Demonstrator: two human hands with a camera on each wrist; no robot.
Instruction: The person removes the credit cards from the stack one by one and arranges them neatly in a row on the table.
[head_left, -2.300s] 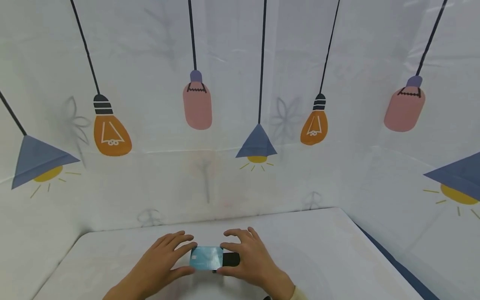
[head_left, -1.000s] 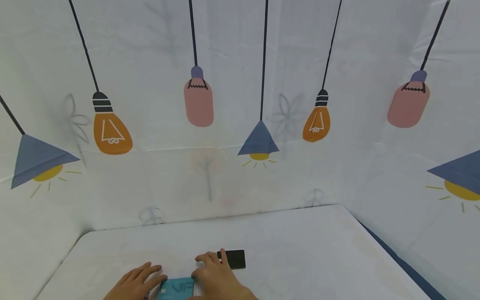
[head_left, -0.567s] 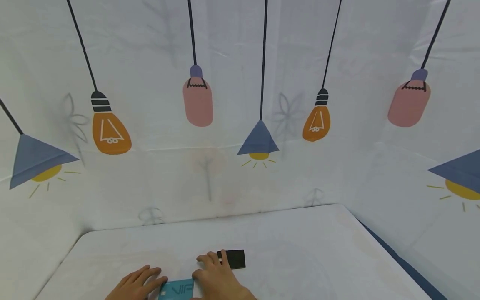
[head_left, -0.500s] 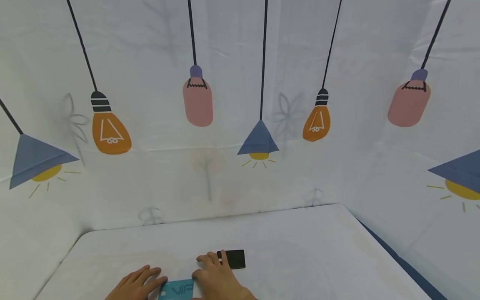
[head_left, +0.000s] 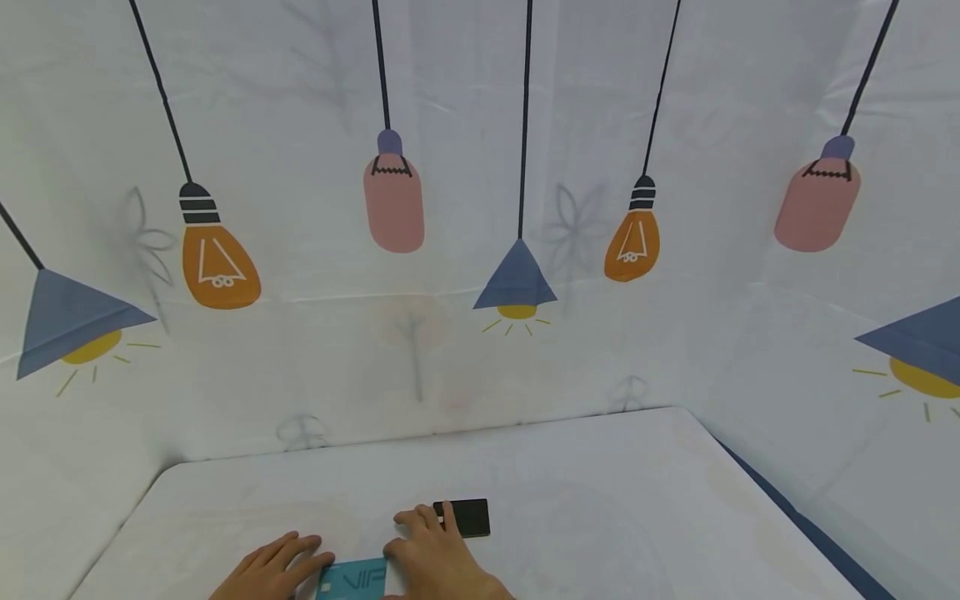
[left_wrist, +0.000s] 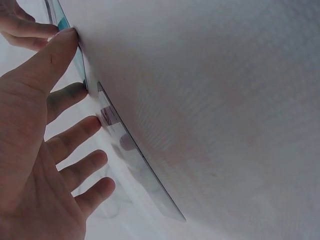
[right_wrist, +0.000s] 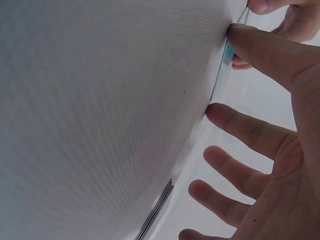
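A light-blue card (head_left: 354,578) printed "VIP" lies flat at the lower edge of the head view, partly cut off. My left hand (head_left: 272,570) holds its left side between thumb and index finger; the other fingers are spread. At the right side, my right hand (head_left: 433,553) grips the card the same way, thumb on the near edge and index finger on the far edge. Past the right hand's fingers lies a black card stack (head_left: 472,518), showing several thin edges in the right wrist view. Under the left fingers, a thin glossy sheet (left_wrist: 142,167) lies on the table.
The white tabletop (head_left: 600,492) meets a pale fabric wall (head_left: 450,358) at the back. Hanging lamps and bulbs are printed on the fabric. A dark blue strip (head_left: 810,521) runs along the table's right side.
Both hands have brought the blue card from above the table down toward the near left and laid it flat. The black stack has come into fuller view. Over the last half second almost nothing moves.
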